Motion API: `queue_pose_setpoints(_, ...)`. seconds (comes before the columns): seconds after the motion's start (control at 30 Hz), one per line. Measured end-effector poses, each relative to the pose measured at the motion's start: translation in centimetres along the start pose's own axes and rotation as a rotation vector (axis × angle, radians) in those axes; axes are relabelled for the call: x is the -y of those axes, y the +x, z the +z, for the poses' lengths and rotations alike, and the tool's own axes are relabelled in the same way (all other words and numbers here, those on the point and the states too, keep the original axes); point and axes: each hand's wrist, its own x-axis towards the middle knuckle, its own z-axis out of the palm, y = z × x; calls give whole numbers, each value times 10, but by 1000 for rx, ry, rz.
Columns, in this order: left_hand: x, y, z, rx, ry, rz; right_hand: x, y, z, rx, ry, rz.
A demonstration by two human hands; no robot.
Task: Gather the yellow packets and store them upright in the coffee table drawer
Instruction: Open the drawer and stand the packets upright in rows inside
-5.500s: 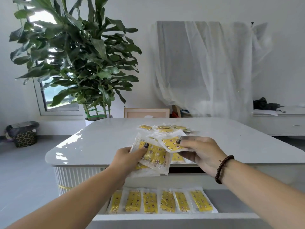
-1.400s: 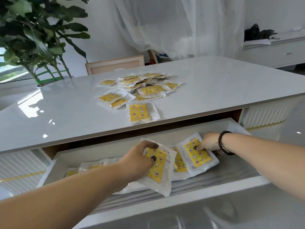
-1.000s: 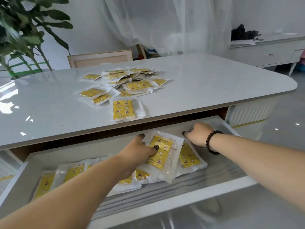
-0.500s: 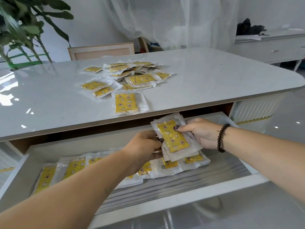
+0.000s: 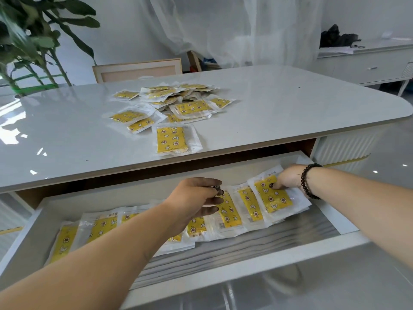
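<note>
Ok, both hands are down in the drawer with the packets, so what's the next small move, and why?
Probably let go and reach up for more. The right hand pinches the rightmost packet at the end of the leaning row in the drawer, while the left hand rests on packets beside it. A loose pile and a single packet wait on the coffee table.
</note>
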Motion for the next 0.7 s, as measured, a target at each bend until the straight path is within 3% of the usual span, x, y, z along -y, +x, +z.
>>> queue_pose_setpoints(0.27,-4,-2,0,-39,-15,10,-2,12,12,-48,-352,-38)
queue_pose_setpoints(0.43,-8,-4,-3,-77,-47,39,1,8,15,-118,-288,-30)
queue_pose_setpoints(0.57,-13,-4,-9,-123,-102,42,14,-12,15,-283,-292,-226)
queue_pose_setpoints(0.7,-23,-5,-24,-155,-171,-7,35,-42,12,-326,-157,-500)
